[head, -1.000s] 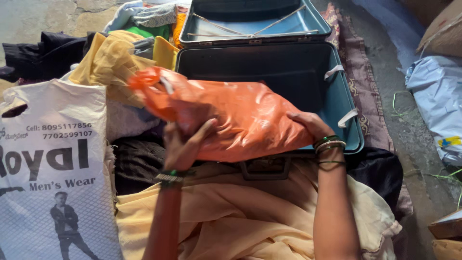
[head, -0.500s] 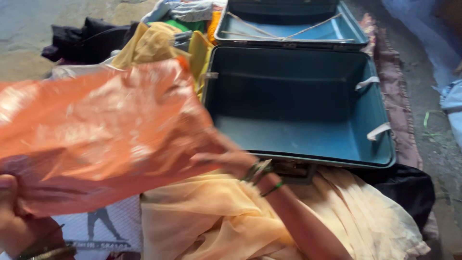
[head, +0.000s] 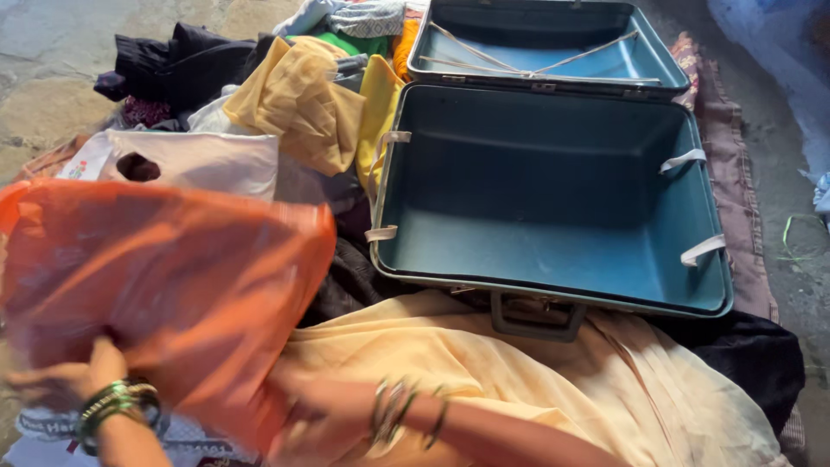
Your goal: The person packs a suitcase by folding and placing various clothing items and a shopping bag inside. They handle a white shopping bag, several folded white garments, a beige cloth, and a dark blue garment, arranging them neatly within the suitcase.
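A bulky orange plastic bag (head: 164, 285) fills the lower left, blurred by motion. My left hand (head: 65, 380) grips its lower left edge, bangles on the wrist. My right hand (head: 324, 415) reaches across and holds the bag's lower right side. To the right an open teal suitcase (head: 553, 259) lies flat with nothing inside it, its lid (head: 545, 43) thrown back.
A white plastic carrier bag (head: 199, 160) lies behind the orange one. Heaped clothes, yellow (head: 294, 99), black (head: 181, 65) and green, sit at the upper left. Pale peach fabric (head: 519, 380) spreads across my lap. A patterned mat (head: 735, 173) and bare floor lie to the right.
The orange bag has moved from over the suitcase down to the left, onto the white carrier bag. Both hands went with it, and the suitcase interior is now uncovered.
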